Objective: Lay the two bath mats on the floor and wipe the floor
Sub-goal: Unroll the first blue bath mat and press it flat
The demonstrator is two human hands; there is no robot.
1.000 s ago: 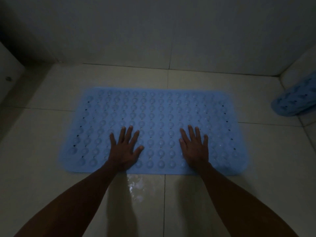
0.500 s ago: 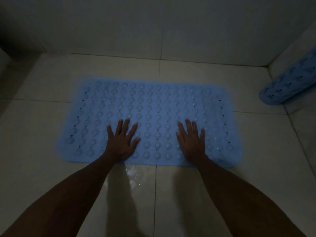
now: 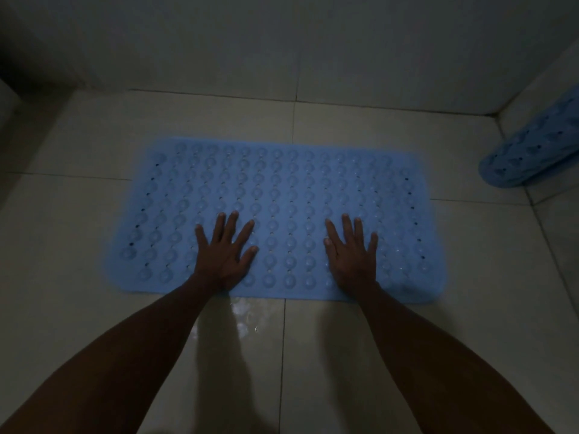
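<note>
A light blue bath mat (image 3: 282,189) with rows of round bumps and small holes lies flat on the tiled floor, its long side across my view. My left hand (image 3: 224,252) presses flat on its near edge, fingers spread. A little to the right, my right hand (image 3: 352,253) lies palm down on the same edge, fingers straight. A second blue mat (image 3: 532,151) stands rolled up at the far right, leaning into the wall corner.
Pale floor tiles (image 3: 78,277) surround the mat, with a small wet patch (image 3: 244,314) just in front of its near edge between my arms. Walls close the space at the back (image 3: 282,42) and on the right. The room is dim.
Both hands stay flat on the mat's near edge. My view has shifted a little, so the mat and the rolled mat sit slightly differently in frame.
</note>
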